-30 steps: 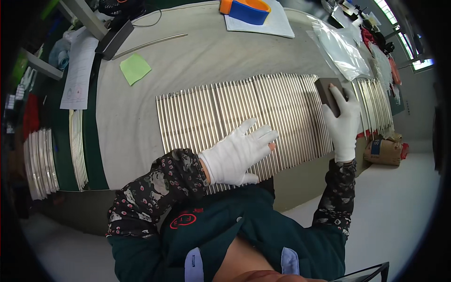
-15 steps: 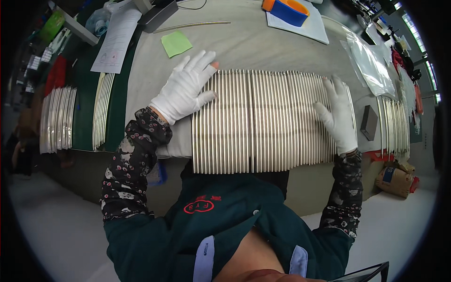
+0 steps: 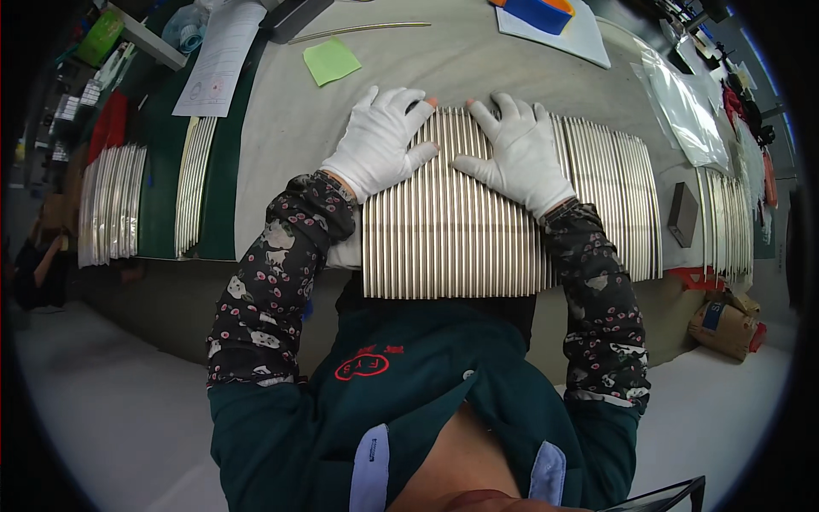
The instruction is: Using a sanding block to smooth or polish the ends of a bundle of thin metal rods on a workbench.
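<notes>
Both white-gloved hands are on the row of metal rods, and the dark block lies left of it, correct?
The side is wrong: the head view shows the dark block lying right of the row of metal rods. The left hand and right hand are on the row, as stated.

Worktable (image 3: 286,111), pale grey wrinkled cover, mid-scene. Dark green tabletop (image 3: 162,192) on left; grey metal bar (image 3: 143,40) at far left. Floor (image 3: 128,367) light grey, near left and near right. Narrow bright window strip (image 3: 754,55), far right (mostly lost in dark rim). Left background dim, blurry.
</notes>
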`<state>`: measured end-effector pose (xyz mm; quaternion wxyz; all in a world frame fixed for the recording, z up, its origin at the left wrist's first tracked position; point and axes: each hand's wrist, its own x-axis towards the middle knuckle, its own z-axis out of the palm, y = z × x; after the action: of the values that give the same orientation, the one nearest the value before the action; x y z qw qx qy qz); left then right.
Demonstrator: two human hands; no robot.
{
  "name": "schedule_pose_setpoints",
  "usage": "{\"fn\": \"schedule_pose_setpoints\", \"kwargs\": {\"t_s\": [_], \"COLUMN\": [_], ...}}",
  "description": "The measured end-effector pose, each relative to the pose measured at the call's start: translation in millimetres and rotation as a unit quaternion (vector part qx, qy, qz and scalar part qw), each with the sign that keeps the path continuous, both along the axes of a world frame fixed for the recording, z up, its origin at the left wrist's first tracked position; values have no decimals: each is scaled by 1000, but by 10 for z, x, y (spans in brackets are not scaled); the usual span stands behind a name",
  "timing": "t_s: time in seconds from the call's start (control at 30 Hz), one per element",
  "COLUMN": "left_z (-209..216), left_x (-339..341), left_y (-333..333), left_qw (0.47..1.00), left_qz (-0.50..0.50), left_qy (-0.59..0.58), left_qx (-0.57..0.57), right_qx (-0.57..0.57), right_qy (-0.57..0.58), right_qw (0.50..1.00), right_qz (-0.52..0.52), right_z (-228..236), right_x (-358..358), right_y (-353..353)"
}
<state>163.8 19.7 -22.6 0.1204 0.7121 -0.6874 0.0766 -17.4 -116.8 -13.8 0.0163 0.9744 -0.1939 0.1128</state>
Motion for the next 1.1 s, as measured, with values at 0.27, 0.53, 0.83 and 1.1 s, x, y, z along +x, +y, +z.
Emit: {"fn": "schedule_pose_setpoints", "kwargs": {"t_s": [0.27,0.53,0.83,1.1], "left_z": [-1,-29,-17,11], "left_x": [-58,-42,-72,-97], "left_y": [-84,-77,-105,-130], "left_qw": [996,996,995,994], "left_qz": [83,87,95,105], "left_qy": [13,-14,-23,-32], "left_qx": [4,-6,2,-5], "right_qx": [-5,-4,-19,-46], "right_qy": [6,42,-8,-12], "right_qw": [998,996,999,997], "right_qz": [-57,-73,-41,-63], "right_z": [64,105,-49,-45], "right_x": [149,140,119,161], "right_y": [8,61,-32,-43]}}
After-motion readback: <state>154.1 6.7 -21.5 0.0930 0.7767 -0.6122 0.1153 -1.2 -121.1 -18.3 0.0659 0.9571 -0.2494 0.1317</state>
